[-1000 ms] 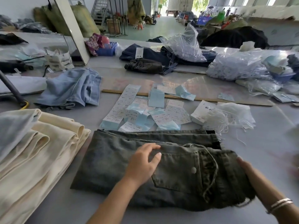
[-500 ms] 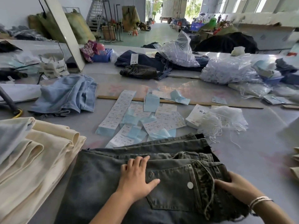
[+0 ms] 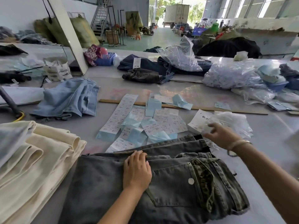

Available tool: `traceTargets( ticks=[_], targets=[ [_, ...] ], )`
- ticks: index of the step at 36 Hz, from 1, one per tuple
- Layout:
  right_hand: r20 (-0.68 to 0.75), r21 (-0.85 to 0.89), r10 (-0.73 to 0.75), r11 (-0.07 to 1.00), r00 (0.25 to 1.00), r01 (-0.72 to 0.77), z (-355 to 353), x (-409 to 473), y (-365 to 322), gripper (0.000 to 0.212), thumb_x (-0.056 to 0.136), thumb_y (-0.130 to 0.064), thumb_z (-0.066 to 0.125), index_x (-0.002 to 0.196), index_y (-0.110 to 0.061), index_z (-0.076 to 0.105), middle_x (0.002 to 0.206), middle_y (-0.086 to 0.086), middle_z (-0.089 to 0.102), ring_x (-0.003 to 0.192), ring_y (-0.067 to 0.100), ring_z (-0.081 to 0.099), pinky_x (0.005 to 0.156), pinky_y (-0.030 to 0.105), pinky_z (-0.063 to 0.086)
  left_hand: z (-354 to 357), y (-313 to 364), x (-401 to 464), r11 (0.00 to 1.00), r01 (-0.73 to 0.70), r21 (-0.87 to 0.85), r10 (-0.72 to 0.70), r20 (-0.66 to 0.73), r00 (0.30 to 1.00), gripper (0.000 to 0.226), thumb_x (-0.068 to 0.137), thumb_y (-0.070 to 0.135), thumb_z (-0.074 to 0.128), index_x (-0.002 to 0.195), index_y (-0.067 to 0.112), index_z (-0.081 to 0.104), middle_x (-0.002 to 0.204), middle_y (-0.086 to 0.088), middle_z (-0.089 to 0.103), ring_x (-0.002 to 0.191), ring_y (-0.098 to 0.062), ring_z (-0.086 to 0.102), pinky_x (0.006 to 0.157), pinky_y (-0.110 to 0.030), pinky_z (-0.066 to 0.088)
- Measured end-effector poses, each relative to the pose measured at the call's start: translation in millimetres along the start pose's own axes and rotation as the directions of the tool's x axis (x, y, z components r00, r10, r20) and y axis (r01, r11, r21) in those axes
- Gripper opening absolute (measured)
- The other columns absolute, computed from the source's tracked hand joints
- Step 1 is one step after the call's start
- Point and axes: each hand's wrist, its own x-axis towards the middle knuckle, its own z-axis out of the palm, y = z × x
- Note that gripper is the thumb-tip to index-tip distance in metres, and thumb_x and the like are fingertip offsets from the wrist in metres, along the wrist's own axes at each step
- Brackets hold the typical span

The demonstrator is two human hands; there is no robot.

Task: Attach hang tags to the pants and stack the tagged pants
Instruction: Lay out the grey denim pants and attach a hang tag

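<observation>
At the desk's (image 3: 267,143) near edge, the folded grey-green jeans (image 3: 169,183) lie flat under the left hand (image 3: 137,171), fingers straight, pressing to steady them, while the right hand (image 3: 220,136) reaches into the bagged tag strings (image 3: 231,122); whether its grip has anything, I cannot tell.

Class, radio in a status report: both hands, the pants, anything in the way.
Left hand flat on grey jeans. Right hand reaching at the bag of tag strings, grip unclear. No tag seen on jeans. Sticker sheets beyond, nothing blocking.
</observation>
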Motion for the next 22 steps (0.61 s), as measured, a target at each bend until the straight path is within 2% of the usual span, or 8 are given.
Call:
traceTargets(
  ticks=[2, 4, 11, 14, 16, 19, 22],
  targets=[
    [-0.063, -0.201, -0.087, 0.977, 0.994, 0.073, 8.1, 29.9, -17.7, 0.042, 0.094, -0.039, 0.052, 0.127, -0.015, 0.057, 0.122, 0.007, 0.063, 0.101, 0.020, 0.059, 0.086, 0.031, 0.047, 2.1, -1.2, -0.8, 0.999, -0.037, 0.022, 0.037, 0.000, 0.999, 0.037, 0.098, 0.034, 0.029, 0.132, 0.032, 0.042, 0.139, 0.015, 0.040, 0.131, -0.006, 0.034, 0.112, -0.029, 0.021],
    [-0.054, -0.343, -0.104, 0.936, 0.993, 0.079, 18.1, 53.1, -27.3, 0.034, 0.095, -0.036, 0.048, 0.119, -0.017, 0.065, 0.122, 0.007, 0.064, 0.108, 0.024, 0.059, 0.089, 0.033, 0.048, 1.1, -3.0, -2.6, 0.996, -0.091, 0.025, 0.091, 0.006, 0.996, 0.035, 0.097, 0.035, 0.028, 0.128, 0.035, 0.044, 0.134, 0.017, 0.042, 0.125, -0.005, 0.037, 0.111, -0.029, 0.022],
    [-0.059, -0.566, 0.077, 0.819, 0.995, -0.097, 38.3, 96.0, -11.4, 0.036, 0.096, -0.028, 0.044, 0.120, -0.009, 0.062, 0.128, 0.013, 0.060, 0.117, 0.028, 0.056, 0.094, 0.032, 0.045, 2.3, -1.2, -20.1, 0.972, -0.232, -0.038, 0.234, 0.048, 0.971, 0.038, 0.093, 0.039, 0.023, 0.125, 0.038, 0.044, 0.127, 0.021, 0.042, 0.118, -0.004, 0.038, 0.111, -0.028, 0.023],
    [-0.075, -0.657, 0.122, 0.740, 0.990, -0.141, 44.8, 102.9, 2.2, 0.037, 0.098, -0.031, 0.038, 0.123, -0.015, 0.061, 0.129, 0.008, 0.060, 0.117, 0.026, 0.056, 0.092, 0.032, 0.044, 3.5, 1.4, -19.1, 0.978, -0.196, -0.076, 0.198, 0.020, 0.980, 0.034, 0.094, 0.037, 0.024, 0.121, 0.038, 0.045, 0.123, 0.022, 0.043, 0.115, -0.003, 0.040, 0.109, -0.028, 0.026],
    [-0.078, -0.698, 0.095, 0.706, 0.992, -0.123, 48.3, 108.1, 9.0, 0.036, 0.098, -0.030, 0.037, 0.121, -0.018, 0.062, 0.128, 0.004, 0.060, 0.116, 0.024, 0.056, 0.093, 0.033, 0.041, 4.1, 2.6, -18.5, 0.980, -0.177, -0.086, 0.177, -0.012, 0.984, 0.030, 0.093, 0.035, 0.028, 0.115, 0.039, 0.049, 0.118, 0.021, 0.046, 0.110, -0.004, 0.044, 0.103, -0.027, 0.031],
    [-0.072, -0.778, -0.030, 0.628, 0.997, -0.037, 53.2, 114.4, 14.4, 0.033, 0.097, -0.027, 0.036, 0.115, -0.022, 0.064, 0.122, -0.002, 0.061, 0.113, 0.016, 0.056, 0.093, 0.032, 0.036, 5.4, 2.3, -18.7, 0.982, -0.167, -0.086, 0.163, -0.051, 0.985, 0.025, 0.091, 0.034, 0.034, 0.108, 0.039, 0.052, 0.110, 0.019, 0.050, 0.102, -0.004, 0.049, 0.097, -0.028, 0.039],
    [-0.073, -0.823, -0.123, 0.568, 0.990, 0.010, 55.4, 118.1, 16.1, 0.032, 0.098, -0.027, 0.034, 0.114, -0.025, 0.061, 0.119, -0.004, 0.062, 0.111, 0.016, 0.057, 0.092, 0.032, 0.035, 5.1, 2.1, -19.0, 0.983, -0.167, -0.078, 0.162, -0.071, 0.984, 0.024, 0.089, 0.034, 0.037, 0.105, 0.038, 0.055, 0.107, 0.018, 0.053, 0.098, -0.005, 0.052, 0.093, -0.029, 0.043]
  ],
)
